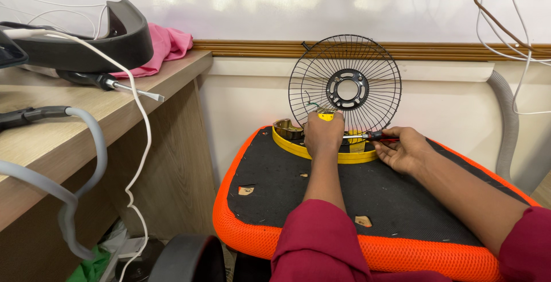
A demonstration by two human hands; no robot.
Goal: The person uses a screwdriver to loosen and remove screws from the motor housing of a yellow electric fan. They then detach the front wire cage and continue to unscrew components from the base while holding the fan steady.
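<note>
On the far left, a wooden desk is standing against the wall, and a dark grey curved device is lying on its top. A pink cloth is lying just behind this device. Near them a flat-head screwdriver with a black handle is resting on the desk, its tip pointing to the right. A white cable is hanging down over the desk edge, and a grey hose is bending beside it.

In the middle, a seat cushion with black mesh top and orange border is carrying a yellow fan base. A black wire fan grille is standing upright on this base, close to the wall.

The left hand is closing around the part where the grille is meeting the yellow base, fingers curled and gripping it from the front. What exactly is under the fingers is hidden by the hand itself.

The right hand is lying on the cushion just beside the base, palm partly up, and it is grasping a small screwdriver with red and black handle. The metal shaft is pointing to the left, reaching towards the left hand.

On the far right, a grey corrugated hose is running down the wall, and thin white and brown wires are hanging above it.
</note>
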